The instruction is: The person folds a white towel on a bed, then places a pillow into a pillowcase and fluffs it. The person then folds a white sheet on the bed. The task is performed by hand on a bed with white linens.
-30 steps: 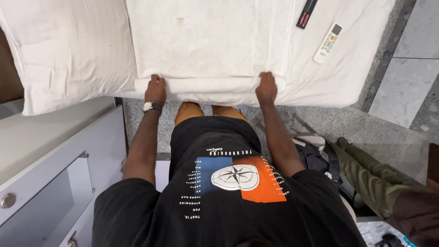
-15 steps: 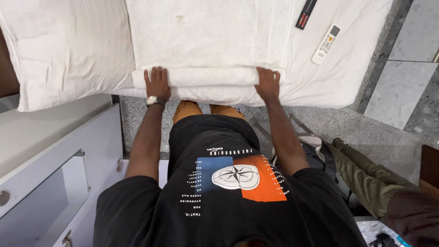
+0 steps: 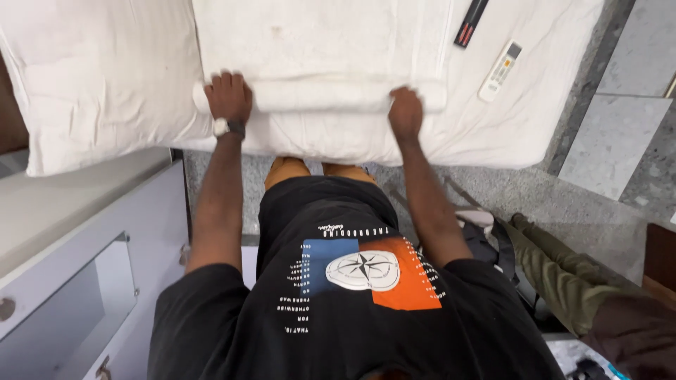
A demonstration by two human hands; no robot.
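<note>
Rolled farther up the bed since the earlier frames, the white terry-cloth towel [image 3: 320, 95] now shows a thicker tube, and both our hands have travelled away from the mattress edge with it. That rolled part lies crosswise in front of us, its long axis running left to right, while the unrolled rest of the towel stretches flat beyond it, away from our body.

Our left hand [image 3: 228, 97] sits on the left end of the roll, fingers curled over its top, a wristwatch with a pale face [image 3: 221, 127] just behind it. Our right hand [image 3: 406, 110] presses palm-down on the roll to the right of its middle, so a short stretch of the tube sticks out past it to the right. Both hands are equally near; neither is wide open, each bent around the roll.

Left of the towel lies a plump white pillow [image 3: 98, 77]. To the right, on the white bed sheet [image 3: 535, 91], rest a slim white remote control [image 3: 500, 70] and a thin black bar-shaped object with red marks [image 3: 470, 22], well apart from the roll.
</note>
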